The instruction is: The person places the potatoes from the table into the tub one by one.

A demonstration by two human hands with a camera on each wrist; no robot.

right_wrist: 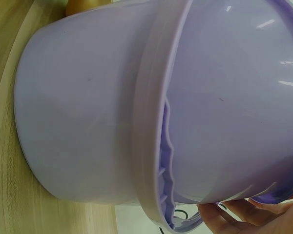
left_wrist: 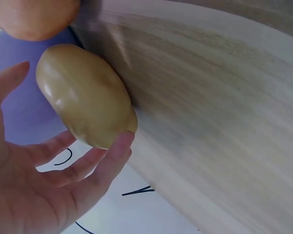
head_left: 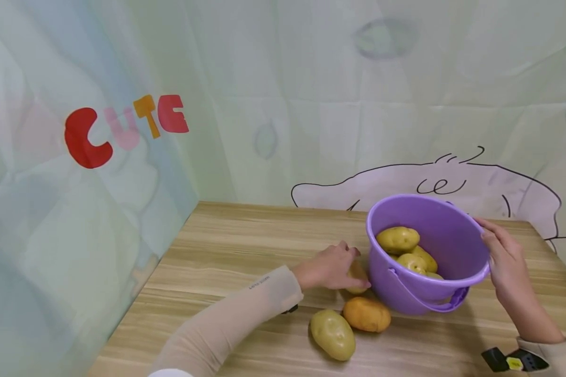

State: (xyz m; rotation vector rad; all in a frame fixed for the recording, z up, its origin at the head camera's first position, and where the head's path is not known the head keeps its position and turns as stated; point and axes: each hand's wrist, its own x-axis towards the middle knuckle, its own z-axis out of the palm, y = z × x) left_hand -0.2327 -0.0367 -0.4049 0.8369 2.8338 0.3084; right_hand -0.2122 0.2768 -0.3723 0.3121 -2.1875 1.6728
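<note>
A purple bucket point(head_left: 384, 275) stands on the table, its mouth tipped toward me, with several yellow potatoes point(head_left: 398, 240) inside. My right hand point(head_left: 509, 267) grips the bucket's rim at the right; in the right wrist view its fingertips point(right_wrist: 212, 214) lie against the side near the handle. Left of the bucket, my left hand point(head_left: 327, 266) reaches over a yellow potato point(left_wrist: 85, 97) lying close to the bucket wall. Its fingers touch one side of that potato, while the thumb point(left_wrist: 14, 80) stands apart from it in the left wrist view.
In front of the bucket lie an orange-brown potato point(head_left: 367, 314) and a yellow-green potato point(head_left: 332, 335), side by side on the wooden table point(head_left: 226, 235). The bucket's purple handle point(head_left: 434, 306) hangs down its front. Printed cloth walls point(head_left: 273, 115) rise behind and at the left.
</note>
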